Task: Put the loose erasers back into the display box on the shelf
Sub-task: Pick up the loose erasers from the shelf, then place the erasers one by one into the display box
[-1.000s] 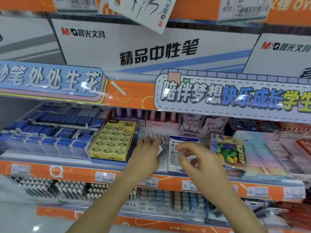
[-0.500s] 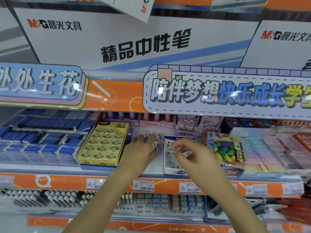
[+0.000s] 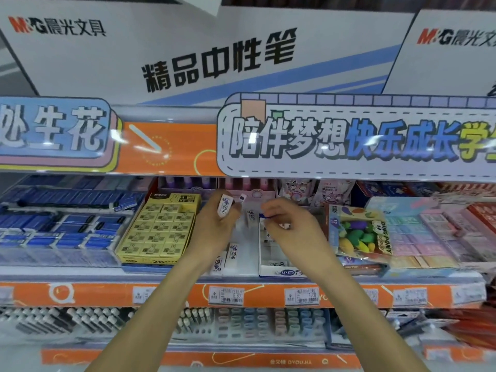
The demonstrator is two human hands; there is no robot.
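Note:
My left hand (image 3: 217, 226) is raised over the shelf and grips white erasers (image 3: 225, 206) with blue print, one standing up between the fingers. My right hand (image 3: 288, 226) hovers over the white and blue display box (image 3: 284, 271), its fingertips pinched on a small white eraser with a blue edge (image 3: 267, 216). Loose white erasers (image 3: 228, 257) lie on the shelf between the yellow box and the display box, and another one (image 3: 251, 217) lies farther back. The inside of the display box is mostly hidden by my right hand.
A yellow box of 2B erasers (image 3: 158, 229) stands left of my hands, with blue eraser trays (image 3: 59, 232) beyond it. A bag of fruit-shaped erasers (image 3: 359, 232) and pastel boxes (image 3: 429, 237) sit on the right. Price tags (image 3: 226, 295) line the orange shelf edge.
My left hand has lifted off the shelf with erasers in it. My right hand has risen slightly over the display box, still pinched. The camera has shifted right and closer.

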